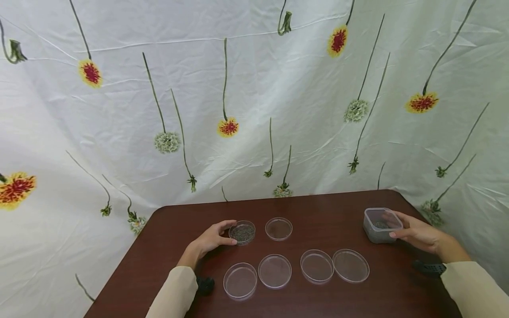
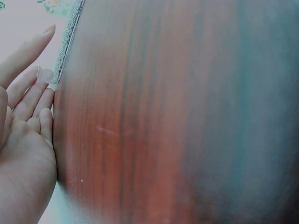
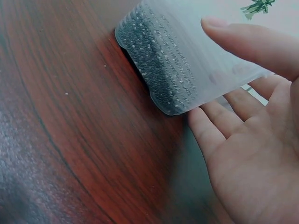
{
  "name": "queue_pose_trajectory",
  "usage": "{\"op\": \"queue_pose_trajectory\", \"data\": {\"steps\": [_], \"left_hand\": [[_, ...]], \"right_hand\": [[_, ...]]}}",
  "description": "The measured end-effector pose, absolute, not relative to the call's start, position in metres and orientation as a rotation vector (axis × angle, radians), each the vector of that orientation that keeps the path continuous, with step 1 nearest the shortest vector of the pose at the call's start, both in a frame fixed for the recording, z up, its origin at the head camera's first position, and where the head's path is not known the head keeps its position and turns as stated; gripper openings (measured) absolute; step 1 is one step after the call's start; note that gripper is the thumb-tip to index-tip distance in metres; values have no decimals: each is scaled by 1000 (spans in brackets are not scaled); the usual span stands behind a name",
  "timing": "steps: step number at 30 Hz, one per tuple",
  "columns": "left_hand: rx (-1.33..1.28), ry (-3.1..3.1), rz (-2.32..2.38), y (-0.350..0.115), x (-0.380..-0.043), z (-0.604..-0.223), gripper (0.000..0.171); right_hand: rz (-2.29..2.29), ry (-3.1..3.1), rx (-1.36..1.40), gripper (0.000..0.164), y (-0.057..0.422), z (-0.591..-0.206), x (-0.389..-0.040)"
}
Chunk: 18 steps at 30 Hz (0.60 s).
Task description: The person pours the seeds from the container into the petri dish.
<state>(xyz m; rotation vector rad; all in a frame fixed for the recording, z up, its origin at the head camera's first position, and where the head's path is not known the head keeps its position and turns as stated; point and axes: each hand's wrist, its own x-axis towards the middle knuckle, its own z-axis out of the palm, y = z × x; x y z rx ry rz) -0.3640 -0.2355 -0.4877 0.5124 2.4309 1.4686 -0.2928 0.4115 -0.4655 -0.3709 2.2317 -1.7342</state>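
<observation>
At the back left of the table, my left hand (image 1: 212, 236) holds a round clear petri dish (image 1: 242, 233) filled with dark grains, thumb at its front edge and fingers at its back edge. The left wrist view catches the side of this dish (image 2: 67, 39) beyond the fingertips. On the far right, my right hand (image 1: 419, 232) grips a clear plastic tub (image 1: 377, 236) by its right end, the thumb along the near wall and the fingers at the far one. Fine dark grains (image 3: 149, 56) fill the tub's lower part; its base looks close over the tabletop.
Beside the filled dish lies another petri dish (image 1: 279, 229). Several more stand in a front row, including one at its left end (image 1: 240, 281) and one at its right end (image 1: 351, 266). A flowered white cloth (image 1: 254, 88) hangs behind the dark wooden table (image 1: 318, 304).
</observation>
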Motion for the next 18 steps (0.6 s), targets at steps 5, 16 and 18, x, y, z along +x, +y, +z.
{"op": "queue_pose_trajectory", "data": {"steps": [5,16,18], "left_hand": [[522,2436,1464,-236,-364,-488,74],[526,2440,1456,-236,-365,-488,73],[526,2439,1456,-236,-365,-488,73]], "right_hand": [[-1718,2254,-375,93,413,-462,-292],[-1783,2243,-382,91,419,-455,-292],[-1795,2241,-364,90,419,-453,-293]]}}
